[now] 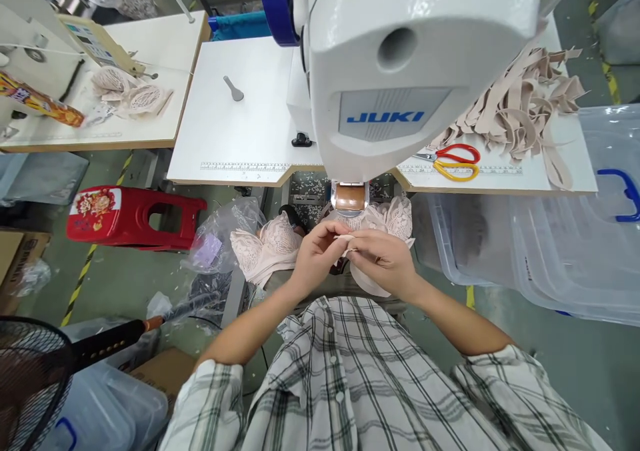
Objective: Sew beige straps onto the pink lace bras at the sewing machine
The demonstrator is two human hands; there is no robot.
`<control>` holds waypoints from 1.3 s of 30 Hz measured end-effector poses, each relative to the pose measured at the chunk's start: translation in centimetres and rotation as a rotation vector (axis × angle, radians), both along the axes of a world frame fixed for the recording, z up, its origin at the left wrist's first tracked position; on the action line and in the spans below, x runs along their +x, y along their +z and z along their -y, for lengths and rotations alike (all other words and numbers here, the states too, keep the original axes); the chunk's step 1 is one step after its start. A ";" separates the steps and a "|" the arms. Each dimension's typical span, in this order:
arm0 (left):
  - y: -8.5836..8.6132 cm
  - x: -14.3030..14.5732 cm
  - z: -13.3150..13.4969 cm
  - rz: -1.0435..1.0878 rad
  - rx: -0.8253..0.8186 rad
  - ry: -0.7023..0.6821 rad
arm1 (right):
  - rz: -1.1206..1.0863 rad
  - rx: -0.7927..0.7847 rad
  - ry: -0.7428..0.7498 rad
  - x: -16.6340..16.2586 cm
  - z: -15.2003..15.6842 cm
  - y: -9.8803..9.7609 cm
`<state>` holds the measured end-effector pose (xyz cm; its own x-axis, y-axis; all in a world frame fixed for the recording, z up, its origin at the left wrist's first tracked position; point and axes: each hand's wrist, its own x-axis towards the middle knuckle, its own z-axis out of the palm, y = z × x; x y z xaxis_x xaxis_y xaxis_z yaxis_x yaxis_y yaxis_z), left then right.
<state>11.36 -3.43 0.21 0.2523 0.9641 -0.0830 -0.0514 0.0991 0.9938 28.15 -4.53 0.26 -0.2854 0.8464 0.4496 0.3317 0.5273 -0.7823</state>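
My left hand (321,256) and my right hand (383,259) meet in front of my chest, fingertips close together. Both pinch the edge of a pale pink fabric piece (345,238), which looks like part of a lace bra. More of the bra's lace (399,218) spreads beyond my right hand, just below the sewing machine's head (400,71). A second lace bra (273,246) lies over my lap to the left of my left hand. The exact edge between my fingers is partly hidden by them.
Red-and-yellow scissors (457,162) and a heap of beige fabric strips (520,104) lie on the right tabletop. A grey spoon-shaped tool (233,89) rests on the left tabletop (250,131). A red stool (135,218), a fan (30,384) and clear bins (575,258) stand around me.
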 end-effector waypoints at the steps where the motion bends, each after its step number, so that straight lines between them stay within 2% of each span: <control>1: -0.1 0.0 0.2 0.006 0.039 0.018 | 0.009 0.033 0.002 0.0 0.0 0.2; 3: 0.0 -0.4 0.1 -0.039 0.153 -0.007 | 0.044 0.092 0.012 0.1 -0.1 0.6; 6: 0.8 -1.5 -0.8 -0.258 0.389 -0.117 | 0.121 0.118 0.035 0.3 -0.1 0.8; 9: 1.1 -2.4 -1.9 -0.509 0.588 -0.197 | 0.154 0.052 0.031 0.4 -0.1 0.8; 11: 0.9 -2.3 -2.2 -0.570 0.668 -0.183 | 0.119 -0.030 0.010 0.3 -0.1 0.8; 16: -0.4 -1.1 -1.6 -0.432 0.665 -0.011 | -0.046 -0.206 -0.034 0.0 -0.3 1.2; 20: -0.8 -0.3 -0.9 -0.317 0.620 0.031 | -0.083 -0.303 -0.040 0.2 -0.3 1.6; 24: -0.1 -0.2 -1.0 -0.378 0.553 0.087 | -0.014 -0.334 -0.094 1.2 -0.9 2.1; 27: 1.1 -0.4 -1.3 -0.491 0.654 0.041 | 0.161 -0.278 -0.180 2.2 -2.1 2.6; 29: 2.0 -0.6 -1.5 -0.533 0.782 -0.015 | 0.274 -0.249 -0.137 2.6 -3.0 3.1; 32: 2.8 -0.7 -1.9 -0.569 0.881 -0.056 | 0.277 -0.302 -0.014 2.9 -3.9 3.9; 36: 3.2 -0.6 -2.2 -0.583 0.833 -0.061 | 0.208 -0.423 0.065 3.2 -4.2 4.8; 39: 3.3 -0.6 -2.2 -0.576 0.772 -0.072 | 0.210 -0.451 0.107 3.4 -4.3 5.0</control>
<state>10.79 -1.24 3.56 0.4320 0.7887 0.4374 0.4448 -0.6083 0.6574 31.57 -0.27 5.26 -0.4265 0.9040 -0.0306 0.4688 0.1921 -0.8622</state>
